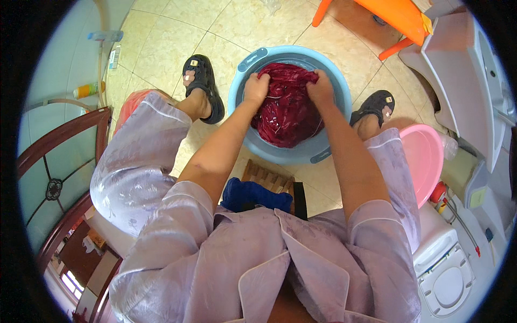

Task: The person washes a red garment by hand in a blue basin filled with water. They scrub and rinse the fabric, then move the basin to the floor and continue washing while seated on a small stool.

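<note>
Wet dark red cloth lies bunched in a blue plastic basin on the floor between my feet. At its upper left edge, my left hand grips a fold. My right hand pinches the upper right edge, and a stretch of the fabric spans between both hands. Some water shows along the basin's far inner wall. The cloth's underside is hidden, and so are most of my fingertips.
Black clogs are on my feet, either side of the basin. A pink basin stands at right, near a white toilet and a washbasin. An orange plastic stool is beyond. Blue cloth lies by a wooden slatted piece.
</note>
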Available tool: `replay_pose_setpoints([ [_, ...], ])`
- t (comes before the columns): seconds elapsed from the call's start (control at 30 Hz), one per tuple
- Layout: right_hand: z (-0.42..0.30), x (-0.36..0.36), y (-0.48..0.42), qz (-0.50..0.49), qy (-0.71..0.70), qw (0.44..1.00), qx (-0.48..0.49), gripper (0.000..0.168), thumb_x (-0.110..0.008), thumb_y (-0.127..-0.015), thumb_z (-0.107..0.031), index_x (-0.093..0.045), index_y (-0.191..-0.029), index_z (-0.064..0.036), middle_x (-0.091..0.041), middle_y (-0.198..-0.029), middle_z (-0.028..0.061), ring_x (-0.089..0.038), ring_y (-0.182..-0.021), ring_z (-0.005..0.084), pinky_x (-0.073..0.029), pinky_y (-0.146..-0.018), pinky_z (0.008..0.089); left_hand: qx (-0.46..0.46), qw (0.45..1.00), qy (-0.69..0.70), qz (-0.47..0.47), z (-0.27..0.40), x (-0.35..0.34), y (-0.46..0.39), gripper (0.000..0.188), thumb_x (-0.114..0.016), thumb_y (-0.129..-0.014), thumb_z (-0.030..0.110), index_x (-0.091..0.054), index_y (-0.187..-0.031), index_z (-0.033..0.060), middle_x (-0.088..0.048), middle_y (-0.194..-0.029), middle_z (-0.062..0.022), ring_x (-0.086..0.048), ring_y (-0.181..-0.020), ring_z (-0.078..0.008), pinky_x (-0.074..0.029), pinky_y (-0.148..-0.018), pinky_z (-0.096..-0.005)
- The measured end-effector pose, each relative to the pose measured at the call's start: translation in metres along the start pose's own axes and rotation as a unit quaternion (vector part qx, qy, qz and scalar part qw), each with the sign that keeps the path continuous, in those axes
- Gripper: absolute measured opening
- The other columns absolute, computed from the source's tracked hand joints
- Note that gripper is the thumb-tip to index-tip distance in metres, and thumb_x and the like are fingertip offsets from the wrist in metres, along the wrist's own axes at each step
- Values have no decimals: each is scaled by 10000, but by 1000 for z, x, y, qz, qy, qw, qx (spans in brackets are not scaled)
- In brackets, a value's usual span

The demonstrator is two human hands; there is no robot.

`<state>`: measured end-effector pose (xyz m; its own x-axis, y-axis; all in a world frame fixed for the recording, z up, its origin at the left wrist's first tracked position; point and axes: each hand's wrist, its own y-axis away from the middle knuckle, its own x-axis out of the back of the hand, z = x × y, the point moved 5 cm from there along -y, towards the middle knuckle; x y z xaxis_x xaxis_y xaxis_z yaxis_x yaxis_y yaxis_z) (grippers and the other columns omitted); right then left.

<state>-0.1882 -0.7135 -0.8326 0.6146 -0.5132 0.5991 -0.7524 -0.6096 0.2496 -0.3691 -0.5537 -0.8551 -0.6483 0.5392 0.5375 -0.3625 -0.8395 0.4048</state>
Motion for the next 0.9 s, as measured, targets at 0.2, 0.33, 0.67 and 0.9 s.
replay_pose_setpoints([
  [0.2,-51,-32,22,-121,353,927,34,448,-536,-866,-479,-567,-1140,-127,-556,-1186,180,-477,-1122,363,-294,-1018,542,-264,836,-469,-103,20,-42,50,688,-537,-861,314,-263,-1451,90,-132,-1503,-276,-121,-1398,-428,-182,-1100,-540],
  [0.33,-23,-47,11,-108,344,933,26,440,-565,-859,-467,-565,-1122,-115,-550,-1188,187,-472,-1114,359,-309,-1001,547,-280,727,-579,-242,13,-66,59,733,-518,-832,278,-232,-1468,54,-53,-1539,-225,-27,-1433,-384,-109,-1132,-539],
  [0.67,-26,-35,-20,-182,237,953,-45,459,-620,-797,-334,-589,-1207,-130,-544,-1257,212,-514,-1160,358,-360,-999,564,-304,811,-399,-301,18,-61,38,819,-656,-695,186,-322,-1428,37,-44,-1530,-260,-51,-1422,-411,-104,-1162,-470],
  [0.9,-106,-19,43,-110,-334,933,-81,264,-707,-667,-207,-682,-851,-19,-683,-765,150,-652,-691,277,-508,-679,359,322,820,465,-93,26,-26,51,400,-551,-896,424,-629,-1100,89,-666,-1012,-84,-623,-908,-266,-486,-868,-372],
])
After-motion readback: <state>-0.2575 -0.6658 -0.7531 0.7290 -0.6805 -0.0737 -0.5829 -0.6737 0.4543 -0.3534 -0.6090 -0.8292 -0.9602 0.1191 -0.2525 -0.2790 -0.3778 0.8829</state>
